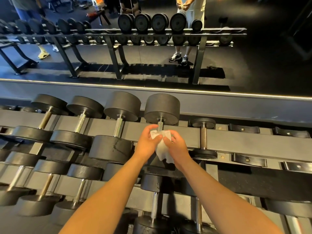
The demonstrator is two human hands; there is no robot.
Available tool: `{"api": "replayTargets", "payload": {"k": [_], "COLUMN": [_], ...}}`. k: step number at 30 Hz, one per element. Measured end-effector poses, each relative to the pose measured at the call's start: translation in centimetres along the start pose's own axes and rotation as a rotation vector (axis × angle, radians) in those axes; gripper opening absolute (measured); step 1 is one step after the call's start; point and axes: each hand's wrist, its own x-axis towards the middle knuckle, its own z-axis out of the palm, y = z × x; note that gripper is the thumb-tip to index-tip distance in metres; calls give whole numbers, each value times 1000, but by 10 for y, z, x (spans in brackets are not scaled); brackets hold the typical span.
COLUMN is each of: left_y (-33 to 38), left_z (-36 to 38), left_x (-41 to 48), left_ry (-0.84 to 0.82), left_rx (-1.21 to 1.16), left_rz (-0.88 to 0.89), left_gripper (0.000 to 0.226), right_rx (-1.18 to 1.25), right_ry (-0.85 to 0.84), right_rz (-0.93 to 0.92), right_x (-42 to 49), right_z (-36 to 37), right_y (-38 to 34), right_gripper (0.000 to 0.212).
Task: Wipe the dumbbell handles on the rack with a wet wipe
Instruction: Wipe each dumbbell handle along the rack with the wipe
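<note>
Left hand [147, 142] and right hand [177, 146]: fingers [150, 128] pinching crumpled white wet wipe [162, 150], held over knurled steel handle [160, 126] of a big black dumbbell on grey metal rack's [236, 143] top tier.

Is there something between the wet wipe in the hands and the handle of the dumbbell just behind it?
Nothing visible does. The left hand and right hand pinch the wet wipe right at the handle; only its knurled top shows above the wipe.
</note>
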Motion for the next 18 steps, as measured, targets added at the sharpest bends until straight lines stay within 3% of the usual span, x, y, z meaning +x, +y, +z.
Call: {"api": "replayTargets", "payload": {"k": [7, 12, 18], "left_y": [1, 1, -5], "left_z": [4, 12, 21], "left_x": [1, 1, 0], "left_ry": [38, 17, -66], "left_rx": [-83, -127, -168], "left_rz": [-47, -52, -220], "left_gripper": [39, 37, 77], "right_rx": [-38, -39, 54], "right_ry": [5, 26, 156], "right_rz": [35, 51, 66], "right_x": [-2, 0, 7], "right_z": [-17, -27, -24], "right_y": [1, 5, 4], "right_gripper": [39, 29, 23]}}
